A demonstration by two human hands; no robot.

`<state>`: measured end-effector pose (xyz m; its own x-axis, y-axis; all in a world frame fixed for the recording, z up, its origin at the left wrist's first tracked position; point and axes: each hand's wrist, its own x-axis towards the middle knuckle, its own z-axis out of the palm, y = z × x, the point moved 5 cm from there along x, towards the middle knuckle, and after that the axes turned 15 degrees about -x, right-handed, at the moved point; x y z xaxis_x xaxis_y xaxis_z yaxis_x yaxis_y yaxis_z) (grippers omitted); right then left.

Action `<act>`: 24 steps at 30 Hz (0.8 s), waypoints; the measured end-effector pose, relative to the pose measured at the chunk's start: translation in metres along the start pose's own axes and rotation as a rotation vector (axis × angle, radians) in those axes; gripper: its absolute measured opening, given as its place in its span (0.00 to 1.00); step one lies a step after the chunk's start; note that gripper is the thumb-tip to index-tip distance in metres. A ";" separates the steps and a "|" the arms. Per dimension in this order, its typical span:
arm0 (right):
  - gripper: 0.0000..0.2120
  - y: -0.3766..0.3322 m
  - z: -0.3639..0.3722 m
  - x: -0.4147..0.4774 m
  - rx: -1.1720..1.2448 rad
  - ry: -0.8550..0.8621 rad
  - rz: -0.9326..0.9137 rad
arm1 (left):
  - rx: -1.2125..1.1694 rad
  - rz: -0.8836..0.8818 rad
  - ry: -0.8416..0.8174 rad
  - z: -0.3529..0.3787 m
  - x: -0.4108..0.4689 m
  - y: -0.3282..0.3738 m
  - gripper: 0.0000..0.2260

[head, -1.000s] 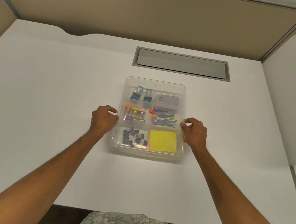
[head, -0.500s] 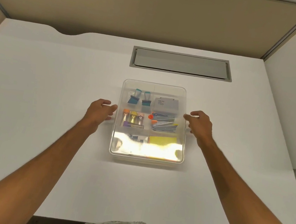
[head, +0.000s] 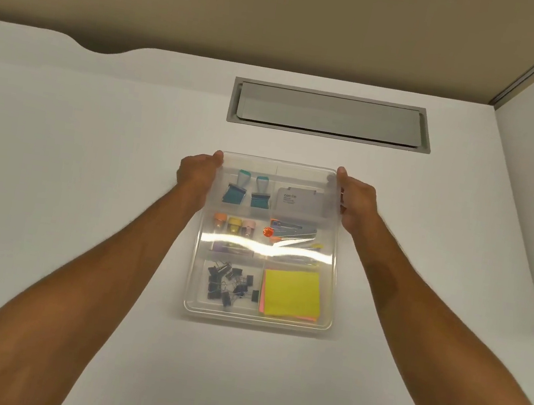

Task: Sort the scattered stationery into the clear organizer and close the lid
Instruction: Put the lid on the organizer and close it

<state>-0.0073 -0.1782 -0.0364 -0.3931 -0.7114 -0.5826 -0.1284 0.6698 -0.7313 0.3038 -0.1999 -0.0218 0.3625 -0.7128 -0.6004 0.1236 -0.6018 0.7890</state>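
Stationery is seen sorted inside a clear organizer (head: 258, 321) lying flat at the middle of a white desk (head: 93, 148), with a clear lid (head: 301, 172) laid over all six compartments and crossed by a band of glare; whether the lid is snapped down cannot be told. Two teal-topped stamps (head: 236, 188) are shown in the far left compartment and a grey box (head: 300, 201) in the far right one. Three small capped items (head: 234, 225) are held in the middle left, black binder clips (head: 229, 281) in the near left, and yellow sticky notes (head: 291, 292) in the near right. The organizer's far corners are gripped from both sides: the left hand (head: 195, 174) is curled round the far left corner, the right hand (head: 357, 203) round the far right, with fingers wrapped close together over the rim. Beyond the box, a grey cable hatch (head: 330, 116) is set into the desk, which is backed by a beige partition (head: 286, 14).
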 end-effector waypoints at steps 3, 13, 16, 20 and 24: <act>0.18 0.002 0.002 0.007 0.023 0.013 0.028 | -0.019 -0.044 0.050 -0.001 0.009 -0.004 0.18; 0.13 -0.001 0.003 0.016 -0.112 0.104 -0.013 | -0.042 -0.035 0.076 -0.003 0.015 -0.007 0.19; 0.17 -0.003 0.000 0.014 -0.139 0.095 0.018 | -0.024 -0.023 0.035 -0.002 0.009 -0.005 0.17; 0.21 0.003 -0.010 -0.013 -0.313 0.060 -0.142 | 0.075 0.056 -0.102 -0.013 -0.012 -0.014 0.13; 0.17 0.047 -0.021 -0.062 -0.392 -0.030 -0.167 | 0.143 0.049 -0.260 -0.052 -0.043 -0.054 0.19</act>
<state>-0.0081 -0.0979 -0.0273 -0.3120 -0.8188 -0.4818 -0.5269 0.5711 -0.6294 0.3291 -0.1183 -0.0315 0.1134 -0.7998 -0.5895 -0.0259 -0.5955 0.8029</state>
